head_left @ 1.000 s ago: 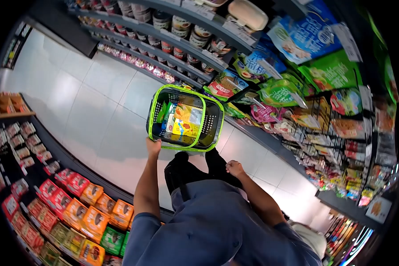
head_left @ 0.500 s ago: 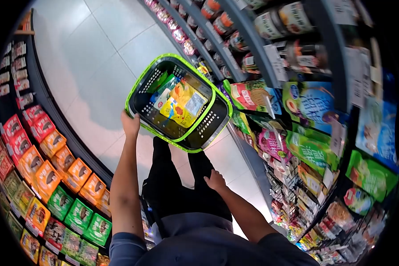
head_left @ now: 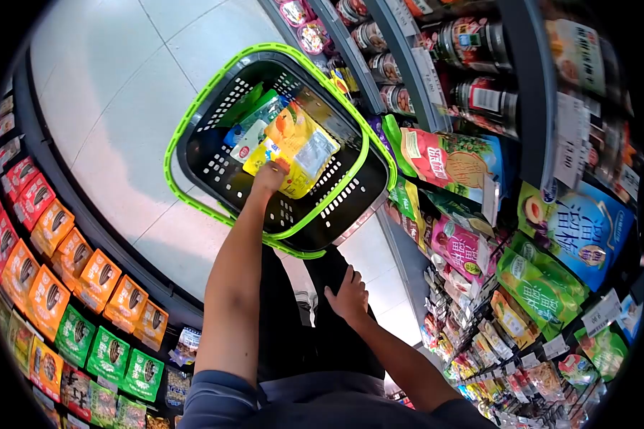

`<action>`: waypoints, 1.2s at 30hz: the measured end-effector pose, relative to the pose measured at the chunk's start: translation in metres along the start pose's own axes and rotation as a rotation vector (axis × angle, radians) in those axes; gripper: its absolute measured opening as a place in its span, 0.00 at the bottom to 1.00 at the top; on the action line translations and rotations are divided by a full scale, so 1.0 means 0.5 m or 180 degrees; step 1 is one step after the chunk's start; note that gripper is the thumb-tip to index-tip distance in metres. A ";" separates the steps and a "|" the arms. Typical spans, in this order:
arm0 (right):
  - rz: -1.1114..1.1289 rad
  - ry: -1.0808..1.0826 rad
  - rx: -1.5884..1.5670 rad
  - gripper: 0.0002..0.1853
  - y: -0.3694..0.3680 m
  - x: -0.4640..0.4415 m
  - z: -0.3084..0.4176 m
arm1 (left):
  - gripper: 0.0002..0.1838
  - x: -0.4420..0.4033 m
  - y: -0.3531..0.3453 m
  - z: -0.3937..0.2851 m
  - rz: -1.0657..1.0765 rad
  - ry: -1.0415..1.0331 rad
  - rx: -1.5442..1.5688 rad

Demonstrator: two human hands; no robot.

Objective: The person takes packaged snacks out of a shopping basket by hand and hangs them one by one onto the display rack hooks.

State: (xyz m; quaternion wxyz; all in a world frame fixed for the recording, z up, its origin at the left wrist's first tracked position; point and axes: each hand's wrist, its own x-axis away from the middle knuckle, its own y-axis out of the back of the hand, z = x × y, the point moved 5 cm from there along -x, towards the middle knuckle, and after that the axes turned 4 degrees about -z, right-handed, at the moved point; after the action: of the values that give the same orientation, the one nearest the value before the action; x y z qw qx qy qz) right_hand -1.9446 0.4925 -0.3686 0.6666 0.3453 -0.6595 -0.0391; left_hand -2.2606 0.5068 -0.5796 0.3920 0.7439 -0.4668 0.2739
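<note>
A black shopping basket point(head_left: 215, 154) with a lime-green rim stands in front of me, its green handle folded down to one side. Inside lies a yellow snack pouch point(head_left: 300, 139) with orange fruit pictures, over a clear-and-white package point(head_left: 250, 139) and something green. My left hand point(head_left: 270, 177) reaches over the rim into the basket, its fingers closed on the pouch's lower left edge; the fingertips are partly hidden. Near my thigh, below the basket, my right hand point(head_left: 350, 294) hangs with fingers apart and nothing in it.
Shelves with orange pouches point(head_left: 96, 279) and green pouches point(head_left: 109, 354) run along the left. The right shelf holds jars point(head_left: 483, 100), a red-and-green bag point(head_left: 444, 154) and blue bags point(head_left: 576, 229), close to the basket. Pale floor tiles point(head_left: 122, 93) lie between.
My left hand has left the basket's rim and moved inside onto the yellow pouch. The basket appears larger and nearer. My right hand's fingers have spread.
</note>
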 end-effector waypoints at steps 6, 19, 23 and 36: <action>-0.0109 0.0029 0.0049 0.47 -0.006 -0.013 0.008 | 0.27 -0.223 -0.067 0.075 -0.0667 0.0623 0.0913; -0.0202 0.0053 -0.0190 0.47 -0.012 -0.009 0.009 | 0.16 -0.157 -0.083 0.077 -0.0665 0.0097 0.1643; -0.0090 -0.0100 -0.0102 0.48 -0.007 0.002 0.012 | 0.15 0.014 -0.047 0.001 -0.0688 -0.0521 0.1408; -0.0899 0.1328 -0.2282 0.45 0.196 0.150 0.081 | 0.11 0.617 0.209 -0.405 -0.1441 -0.1978 -0.0042</action>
State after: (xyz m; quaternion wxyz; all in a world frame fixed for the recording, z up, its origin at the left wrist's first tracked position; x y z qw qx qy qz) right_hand -2.0115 0.5122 -0.2588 0.8513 0.1795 -0.4017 -0.2857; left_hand -2.2363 0.5019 -0.1966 0.2871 0.8732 -0.3890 -0.0611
